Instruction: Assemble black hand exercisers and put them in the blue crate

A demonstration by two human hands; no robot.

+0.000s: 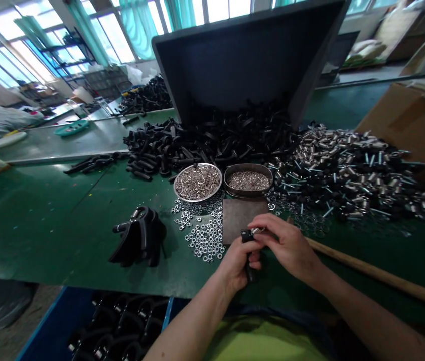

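At seven o'clock, past the edge of the green worktop [46, 220], a blue crate [56, 321] held rows of black curved parts. Nearer nine o'clock, a small stack of similar black curved pieces [139, 235] lay on the worktop. Just below the centre spread a scatter of steel washers and nuts [200, 235], and above them, near twelve o'clock, stood a round steel tray of silver sleeves [197, 183]. At about six o'clock, the left hand [237, 265] had its grip closed around a black part [248, 235], which it held up between the two hands, beside a dark square plate [240, 218]. The right hand [289, 245] had its grip closed in a pinch on a small silver piece [257, 230] at the top of the black part. Beside the tray sat a dark dish of small silver pieces [248, 178]. At four o'clock a wooden stick [378, 273] lay along the worktop, and at two o'clock spread a heap of black knobs with bolts [347, 175].
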